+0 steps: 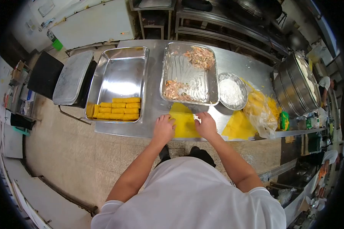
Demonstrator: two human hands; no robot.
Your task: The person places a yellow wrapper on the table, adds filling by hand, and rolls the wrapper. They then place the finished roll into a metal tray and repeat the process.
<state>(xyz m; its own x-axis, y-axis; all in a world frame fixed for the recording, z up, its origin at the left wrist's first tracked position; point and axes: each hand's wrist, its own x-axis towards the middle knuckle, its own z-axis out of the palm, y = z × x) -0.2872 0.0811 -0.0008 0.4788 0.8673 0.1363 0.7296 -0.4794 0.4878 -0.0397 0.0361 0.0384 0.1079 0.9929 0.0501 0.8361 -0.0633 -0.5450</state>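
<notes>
A yellow wrapper sheet (183, 119) lies on the steel table, its pointed end toward the filling tray. My left hand (164, 128) is at the sheet's left edge, fingers curled together; what they pinch is too small to tell. At the right edge is my right hand (206, 124), fingers bent inward beside a small whitish bit. The filling tray (190, 86) holds two heaps of minced filling (199, 57). To the left, a deep steel tray (122, 78) holds several yellow rolls (118, 110) in rows at its near end.
Right of the filling tray are a bowl of white paste (232, 91), more yellow sheets (240, 126), a plastic bag (269, 124) and stacked steamers (297, 86). A lidded container (72, 80) stands left of the table (153, 68). People are partly visible at far right.
</notes>
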